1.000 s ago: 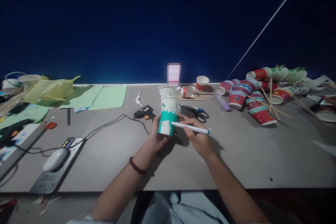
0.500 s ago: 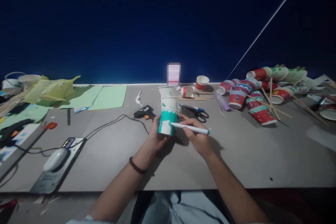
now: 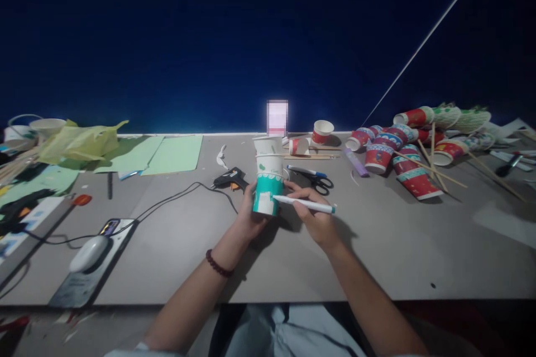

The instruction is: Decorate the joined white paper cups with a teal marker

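A stack of paper cups [image 3: 268, 183] is held tilted above the table, white in its upper part and coloured teal lower down, with a white patch left in the teal. My left hand [image 3: 251, 216] is closed round its lower left side. Between the fingers of my right hand [image 3: 315, 217] is a white marker [image 3: 307, 203] with a teal end, its tip touching the teal part beside the white patch. A black glue gun [image 3: 231, 178] lies just left of the cups. Black scissors [image 3: 320, 184] and a blue-capped marker [image 3: 307, 170] lie behind my right hand.
Decorated red and blue cups [image 3: 387, 148] and wooden sticks [image 3: 431, 164] are heaped at the right. Green paper [image 3: 173, 154], a yellow plastic bag [image 3: 81, 144], a power strip [image 3: 31, 231] and a phone [image 3: 77, 290] under a white case [image 3: 89, 254] occupy the left. A cord crosses there.
The marker tip has shifted very slightly against the cup. Both hands keep their hold. At the far right edge, a white-rimmed cup seen before is out of view.
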Tool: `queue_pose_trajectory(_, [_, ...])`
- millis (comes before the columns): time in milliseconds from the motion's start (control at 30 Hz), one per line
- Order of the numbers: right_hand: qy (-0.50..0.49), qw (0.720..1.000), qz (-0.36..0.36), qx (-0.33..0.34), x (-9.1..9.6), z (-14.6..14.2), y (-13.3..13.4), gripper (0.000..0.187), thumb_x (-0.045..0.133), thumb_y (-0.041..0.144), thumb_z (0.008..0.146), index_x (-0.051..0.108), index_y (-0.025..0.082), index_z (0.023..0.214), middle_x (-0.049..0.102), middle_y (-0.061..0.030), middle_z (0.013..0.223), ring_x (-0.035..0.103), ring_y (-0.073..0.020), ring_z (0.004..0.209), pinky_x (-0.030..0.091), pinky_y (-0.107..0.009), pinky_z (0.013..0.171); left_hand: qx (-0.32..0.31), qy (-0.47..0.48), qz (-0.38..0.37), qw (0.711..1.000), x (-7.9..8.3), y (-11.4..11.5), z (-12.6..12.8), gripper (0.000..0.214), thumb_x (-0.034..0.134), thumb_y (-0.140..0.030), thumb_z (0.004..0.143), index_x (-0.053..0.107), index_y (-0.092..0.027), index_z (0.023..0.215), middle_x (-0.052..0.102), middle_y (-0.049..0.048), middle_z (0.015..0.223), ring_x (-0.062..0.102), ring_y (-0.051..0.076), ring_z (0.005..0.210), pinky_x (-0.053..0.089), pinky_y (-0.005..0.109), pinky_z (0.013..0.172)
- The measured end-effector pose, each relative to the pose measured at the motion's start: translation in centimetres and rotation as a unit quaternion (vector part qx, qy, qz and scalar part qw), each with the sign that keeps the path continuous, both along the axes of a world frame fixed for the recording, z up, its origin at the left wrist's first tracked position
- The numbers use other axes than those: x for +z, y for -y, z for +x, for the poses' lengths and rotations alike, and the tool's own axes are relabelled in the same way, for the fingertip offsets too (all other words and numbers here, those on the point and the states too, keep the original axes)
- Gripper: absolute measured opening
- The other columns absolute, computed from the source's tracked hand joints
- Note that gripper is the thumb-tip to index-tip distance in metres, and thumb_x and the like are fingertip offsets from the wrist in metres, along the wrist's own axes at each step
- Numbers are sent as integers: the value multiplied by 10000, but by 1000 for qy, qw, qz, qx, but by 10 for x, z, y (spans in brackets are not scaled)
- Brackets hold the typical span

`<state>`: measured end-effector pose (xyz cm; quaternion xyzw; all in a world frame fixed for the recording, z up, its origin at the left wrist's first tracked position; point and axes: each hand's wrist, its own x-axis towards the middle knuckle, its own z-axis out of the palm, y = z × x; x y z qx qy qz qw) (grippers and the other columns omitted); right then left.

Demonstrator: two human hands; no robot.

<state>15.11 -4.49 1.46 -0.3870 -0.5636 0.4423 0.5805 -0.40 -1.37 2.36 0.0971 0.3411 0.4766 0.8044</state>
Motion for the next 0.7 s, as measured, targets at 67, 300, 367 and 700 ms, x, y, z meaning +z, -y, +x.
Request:
queue_pose_trajectory(67, [-1, 1000, -3, -11, -1, -1, 0, 98, 625, 318, 865, 683, 255, 914, 719, -50, 1184, 612, -246, 1218, 445, -430, 1056, 0, 3, 3, 1000, 0, 0, 0, 329, 602, -451, 812, 645, -140, 910, 675, 77, 724, 612, 169, 574, 505, 268, 517])
queue_pose_trajectory(300, [1, 1000, 8, -21, -1, -2, -1, 86, 610, 292, 875, 673, 265, 928, 733, -38, 1132, 622, -234, 1202, 462, -418, 1050, 14, 2, 3, 1000, -1, 0, 1, 311, 585, -426, 827, 662, -129, 877, 673, 72, 698, 615, 174, 556, 494, 274, 514])
queue_pose_trajectory(367, [6, 1000, 10, -27, 0, -2, -1, 91, 608, 291, 878, 671, 263, 938, 735, -39, 1127, 627, -236, 1196, 465, -415, 1047, 16, 2, 10, 1000, -1, 0, 2, 319, 556, -422, 846, 668, -124, 861, 677, 73, 691, 623, 172, 559, 493, 266, 517])
queue_pose_trajectory(700, [19, 998, 9, -50, 1, -1, 1, 99, 598, 304, 891, 663, 262, 953, 738, -35, 1120, 654, -235, 1152, 485, -399, 1024, 10, -12, 16, 1000, -1, 0, 3, 364, 520, -431, 872, 683, -106, 859, 688, 75, 667, 634, 177, 560, 493, 268, 517])
